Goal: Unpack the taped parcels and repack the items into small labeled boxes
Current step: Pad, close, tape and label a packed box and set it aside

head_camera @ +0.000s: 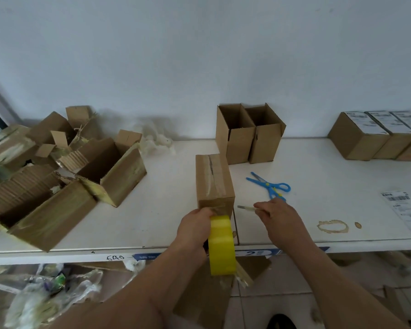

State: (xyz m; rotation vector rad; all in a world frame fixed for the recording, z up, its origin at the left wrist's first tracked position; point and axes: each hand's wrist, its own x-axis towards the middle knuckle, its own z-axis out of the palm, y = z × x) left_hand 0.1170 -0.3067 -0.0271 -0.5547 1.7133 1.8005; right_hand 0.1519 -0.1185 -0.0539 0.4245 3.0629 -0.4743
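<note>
While the left hand gripped the yellow tape roll against the near face of the taped small box on the white table, the right hand pinched a thin strip, too small to identify, its fingers hiding one handle of the blue scissors.
</note>
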